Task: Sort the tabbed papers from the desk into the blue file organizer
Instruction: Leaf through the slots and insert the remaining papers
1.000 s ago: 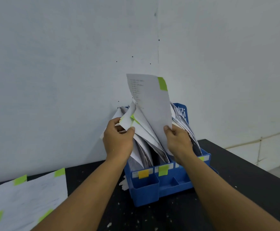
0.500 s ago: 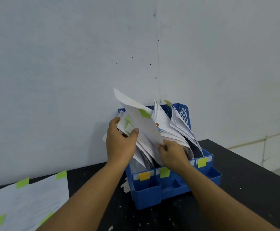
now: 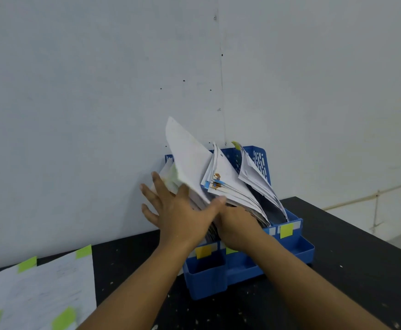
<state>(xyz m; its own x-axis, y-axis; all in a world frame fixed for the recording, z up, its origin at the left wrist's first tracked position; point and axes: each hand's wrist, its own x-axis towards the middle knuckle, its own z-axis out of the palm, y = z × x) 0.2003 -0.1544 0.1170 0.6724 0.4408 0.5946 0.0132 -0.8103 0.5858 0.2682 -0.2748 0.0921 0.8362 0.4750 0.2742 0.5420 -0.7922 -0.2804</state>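
The blue file organizer [image 3: 242, 267] stands on the black desk against the wall, stuffed with papers in its upright slots. A white sheet [image 3: 187, 160] leans out of its left slots. My left hand [image 3: 178, 210] is spread flat against the papers on the left side, fingers apart, holding nothing. My right hand [image 3: 237, 225] reaches down among the papers in the middle slot; its fingers are hidden behind my left hand and the sheets. Yellow and green tabs [image 3: 286, 230] mark the organizer's front.
A stack of white papers with green tabs [image 3: 37, 296] lies on the black desk [image 3: 349, 246] at the lower left. The white wall stands directly behind the organizer. The desk's right edge runs diagonally at the right.
The sheet that was held high has gone down into the organizer. My left hand let go of the papers and spread flat; my right hand sank lower into the slots.
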